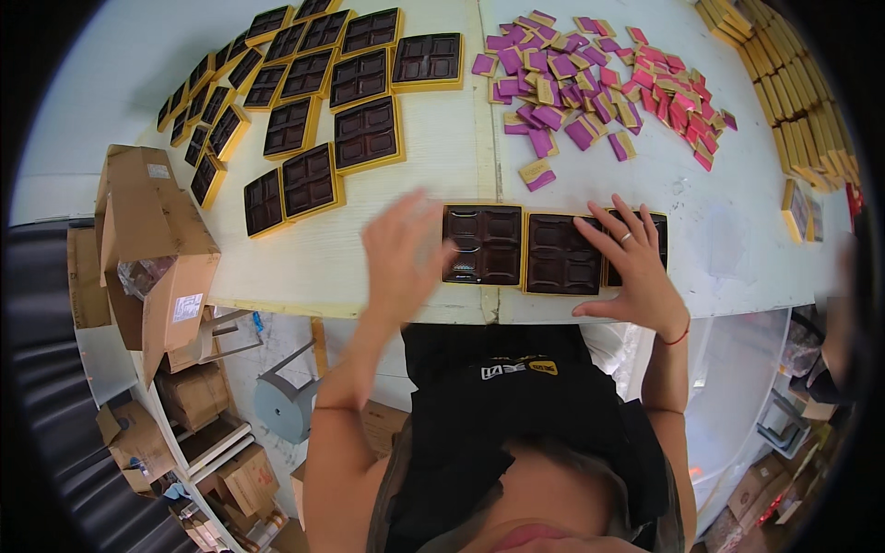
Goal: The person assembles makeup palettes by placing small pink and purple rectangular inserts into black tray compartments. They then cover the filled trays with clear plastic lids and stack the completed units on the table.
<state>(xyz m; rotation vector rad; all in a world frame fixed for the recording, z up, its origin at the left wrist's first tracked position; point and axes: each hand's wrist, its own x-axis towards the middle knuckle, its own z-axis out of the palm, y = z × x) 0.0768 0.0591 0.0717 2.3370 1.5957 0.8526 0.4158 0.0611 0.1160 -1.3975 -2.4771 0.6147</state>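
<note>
In a row near the table's front edge lie three yellow boxes with dark brown divided trays: a left box [483, 244], a middle box [562, 253] and a right box [661, 235]. My right hand [636, 267] lies over the middle and right boxes with its fingers spread, covering much of the right one. Beside the left box's left edge is my left hand [403, 253], its fingers smeared by motion. Whether it touches that box cannot be made out.
More yellow boxes with brown trays [369, 134] spread over the far left. Small purple-and-gold packets [544, 115] and red packets [678, 101] lie at the far middle and right. Stacked gold boxes [793, 92] line the right edge. An opened cardboard carton [152, 249] stands left.
</note>
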